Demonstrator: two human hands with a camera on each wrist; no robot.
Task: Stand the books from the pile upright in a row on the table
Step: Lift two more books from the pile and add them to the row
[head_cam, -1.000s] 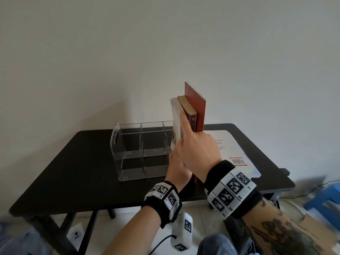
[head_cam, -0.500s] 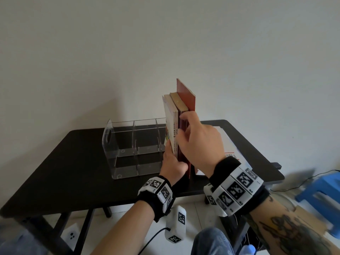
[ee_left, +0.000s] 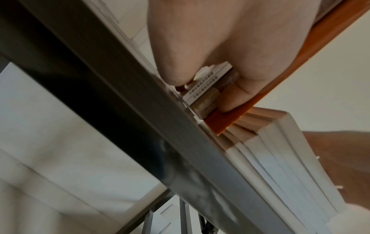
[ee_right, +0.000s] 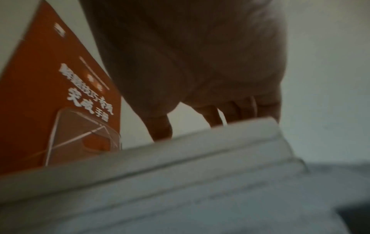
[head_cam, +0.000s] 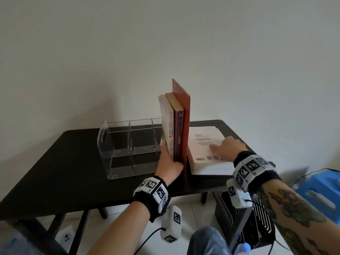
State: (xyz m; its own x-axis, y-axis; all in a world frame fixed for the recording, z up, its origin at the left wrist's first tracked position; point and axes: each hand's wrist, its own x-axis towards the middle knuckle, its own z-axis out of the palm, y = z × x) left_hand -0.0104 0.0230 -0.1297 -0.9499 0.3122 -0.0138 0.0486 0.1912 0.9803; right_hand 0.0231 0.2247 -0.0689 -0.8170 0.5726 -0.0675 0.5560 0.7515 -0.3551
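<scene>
Head view: left hand (head_cam: 170, 162) grips three upright books (head_cam: 174, 126); right hand (head_cam: 227, 147) lies open on the pile (head_cam: 207, 162) beside them. Left wrist view: thumb presses the orange book (ee_left: 236, 114). Better keep squeezing while lifting the next one.

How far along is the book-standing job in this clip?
Partly done. Several books, ending in the tall orange book, stand upright in a row beside the clear organizer. The left hand grips them near the base. The right hand rests open on the flat pile, still to be stood up.
</scene>
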